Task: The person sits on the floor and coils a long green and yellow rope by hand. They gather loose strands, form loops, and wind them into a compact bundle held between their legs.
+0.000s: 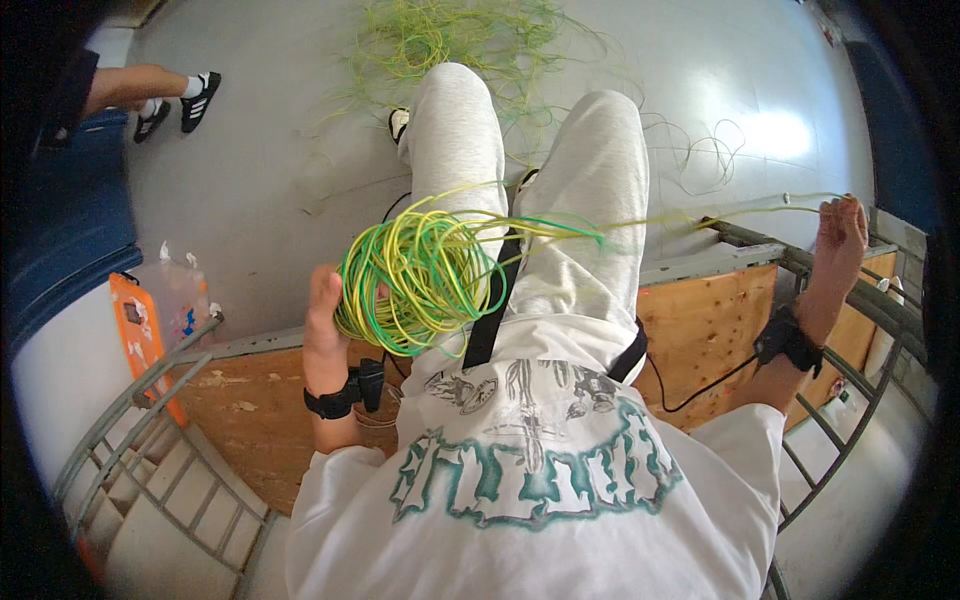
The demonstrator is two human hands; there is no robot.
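Observation:
A loose coil of thin yellow-and-green wire [420, 281] hangs over my left hand [326, 307], above my left thigh. My left thumb shows at the coil's left side; most of the fingers are hidden behind the loops. Far out to the right, my right hand [841, 225] is closed around a strand of the same wire [652, 222]. That strand runs across above my knees to the coil and is partly blurred. Beyond my knees, a tangled heap of the wire [457, 34] is spread on the grey floor [255, 172].
I sit on a bare wooden board [247, 420] in a metal frame, with a metal rail [832, 285] by my right arm and another rail [135, 405] at left. An orange-edged plastic box [139, 337] stands at left. Another person's legs [142, 86] are at upper left.

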